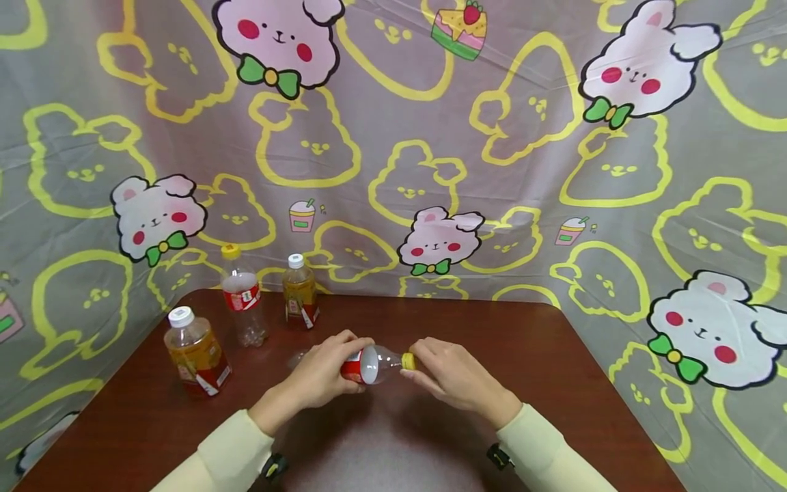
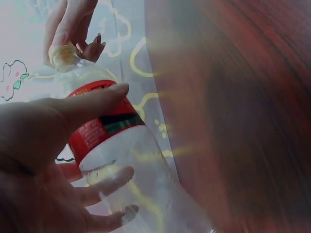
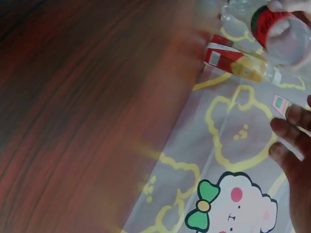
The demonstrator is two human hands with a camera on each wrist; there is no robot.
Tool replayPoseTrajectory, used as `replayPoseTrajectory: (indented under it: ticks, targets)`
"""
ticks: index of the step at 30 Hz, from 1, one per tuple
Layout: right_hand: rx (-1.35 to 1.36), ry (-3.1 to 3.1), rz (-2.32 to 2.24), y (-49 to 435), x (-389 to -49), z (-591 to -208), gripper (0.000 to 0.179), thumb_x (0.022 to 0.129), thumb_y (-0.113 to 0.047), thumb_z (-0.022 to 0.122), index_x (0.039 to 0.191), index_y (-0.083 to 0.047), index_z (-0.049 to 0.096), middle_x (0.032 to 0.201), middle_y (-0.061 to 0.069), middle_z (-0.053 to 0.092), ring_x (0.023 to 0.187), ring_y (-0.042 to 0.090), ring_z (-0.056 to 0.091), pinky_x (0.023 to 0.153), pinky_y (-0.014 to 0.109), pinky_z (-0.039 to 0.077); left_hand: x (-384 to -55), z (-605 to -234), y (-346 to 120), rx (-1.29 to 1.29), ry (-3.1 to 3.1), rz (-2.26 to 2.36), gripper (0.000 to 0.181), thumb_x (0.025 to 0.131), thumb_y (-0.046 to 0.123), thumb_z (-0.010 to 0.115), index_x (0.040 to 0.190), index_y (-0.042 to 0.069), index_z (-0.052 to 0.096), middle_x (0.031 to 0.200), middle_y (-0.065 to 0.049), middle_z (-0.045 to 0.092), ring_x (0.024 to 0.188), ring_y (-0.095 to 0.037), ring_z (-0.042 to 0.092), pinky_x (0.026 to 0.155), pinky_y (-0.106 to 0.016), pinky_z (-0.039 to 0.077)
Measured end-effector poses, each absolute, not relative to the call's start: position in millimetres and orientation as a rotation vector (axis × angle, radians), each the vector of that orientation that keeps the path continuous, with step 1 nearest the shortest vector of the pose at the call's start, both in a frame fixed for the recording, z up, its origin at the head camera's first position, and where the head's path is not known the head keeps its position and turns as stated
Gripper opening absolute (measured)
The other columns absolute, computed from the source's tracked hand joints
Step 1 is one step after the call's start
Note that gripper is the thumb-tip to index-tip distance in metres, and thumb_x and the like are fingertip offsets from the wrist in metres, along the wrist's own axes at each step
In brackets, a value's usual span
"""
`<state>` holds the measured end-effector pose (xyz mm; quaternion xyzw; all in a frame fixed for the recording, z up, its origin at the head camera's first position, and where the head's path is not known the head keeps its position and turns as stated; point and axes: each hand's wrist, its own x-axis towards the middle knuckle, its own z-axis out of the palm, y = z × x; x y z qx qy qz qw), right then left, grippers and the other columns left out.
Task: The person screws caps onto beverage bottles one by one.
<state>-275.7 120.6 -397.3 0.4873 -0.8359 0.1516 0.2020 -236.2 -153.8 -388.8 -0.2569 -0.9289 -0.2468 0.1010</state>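
A clear plastic bottle (image 1: 386, 363) with a red label is tilted nearly level above the table's middle, its neck pointing right. My left hand (image 1: 326, 369) grips it around the body; in the left wrist view the thumb crosses the red label (image 2: 90, 138). At the neck, the fingers and thumb of my right hand (image 1: 455, 374) pinch the yellow cap (image 1: 408, 361). The cap stays out of sight in the right wrist view, where part of the right hand (image 3: 299, 155) shows at the edge. The left hand hides part of the bottle body.
On the left of the brown table (image 1: 492, 328) stand a yellow-capped clear bottle (image 1: 242, 301) and two white-capped bottles of amber drink, one nearer (image 1: 195, 355) and one farther back (image 1: 299, 290). A patterned cloth (image 1: 393, 164) hangs behind and at both sides.
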Motion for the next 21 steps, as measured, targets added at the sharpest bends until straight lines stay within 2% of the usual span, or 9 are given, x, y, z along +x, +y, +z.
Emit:
replayPoseTrajectory:
  ticks: [6, 11, 13, 16, 18, 21]
  targets:
    - [1.415, -2.483, 0.745, 116.7, -274.8, -400.6, 0.024, 0.104, -0.041, 0.053, 0.086, -0.025, 0.052, 0.068, -0.016, 0.043, 0.059, 0.0, 0.044, 0.053, 0.017, 0.037, -233.1, -393.6, -151.5, -0.751, -2.669, -0.54, 0.068, 0.067, 0.02, 0.095, 0.128, 0.013, 0.066, 0.105, -0.002, 0.061, 0.09, -0.023, 0.06, 0.076, -0.047, 0.051]
    - [1.305, -2.562, 1.074, 114.3, -275.4, -401.4, 0.032, 0.106, -0.037, 0.05, 0.078, -0.022, 0.054, 0.062, -0.015, 0.038, 0.054, 0.003, 0.037, 0.049, 0.019, 0.033, -233.3, -395.8, -147.0, -0.668, -2.623, -0.451, 0.072, 0.067, 0.02, 0.095, 0.132, 0.017, 0.064, 0.111, -0.003, 0.06, 0.098, -0.027, 0.06, 0.083, -0.053, 0.048]
    - [1.289, -2.546, 1.113, 115.2, -275.8, -400.4, 0.027, 0.104, -0.038, 0.053, 0.083, -0.023, 0.059, 0.065, -0.014, 0.043, 0.057, 0.005, 0.042, 0.05, 0.02, 0.036, -233.9, -395.1, -147.2, -0.663, -2.622, -0.42, 0.072, 0.067, 0.021, 0.095, 0.132, 0.019, 0.064, 0.111, -0.003, 0.06, 0.099, -0.026, 0.059, 0.082, -0.053, 0.048]
    - [1.335, -2.449, 1.152, 118.1, -275.2, -398.6, 0.015, 0.099, -0.033, 0.065, 0.099, -0.018, 0.066, 0.075, -0.013, 0.055, 0.064, 0.005, 0.052, 0.055, 0.022, 0.046, -234.0, -394.6, -149.3, -0.68, -2.643, -0.421, 0.071, 0.068, 0.024, 0.095, 0.132, 0.019, 0.064, 0.109, -0.002, 0.06, 0.097, -0.025, 0.059, 0.079, -0.051, 0.048]
    - [1.377, -2.378, 1.175, 119.1, -273.6, -399.1, 0.019, 0.094, -0.026, 0.073, 0.109, -0.018, 0.066, 0.085, -0.011, 0.062, 0.072, 0.007, 0.059, 0.06, 0.024, 0.052, -233.2, -395.5, -151.4, -0.695, -2.657, -0.44, 0.07, 0.068, 0.025, 0.094, 0.131, 0.018, 0.064, 0.108, -0.002, 0.06, 0.094, -0.025, 0.059, 0.076, -0.049, 0.049]
    - [1.424, -2.297, 1.197, 118.6, -271.0, -402.6, 0.026, 0.089, -0.014, 0.078, 0.112, -0.014, 0.066, 0.09, -0.009, 0.066, 0.075, 0.006, 0.062, 0.065, 0.024, 0.055, -232.5, -398.0, -153.5, -0.715, -2.658, -0.483, 0.069, 0.067, 0.024, 0.094, 0.129, 0.016, 0.065, 0.108, -0.003, 0.061, 0.092, -0.025, 0.06, 0.073, -0.047, 0.05]
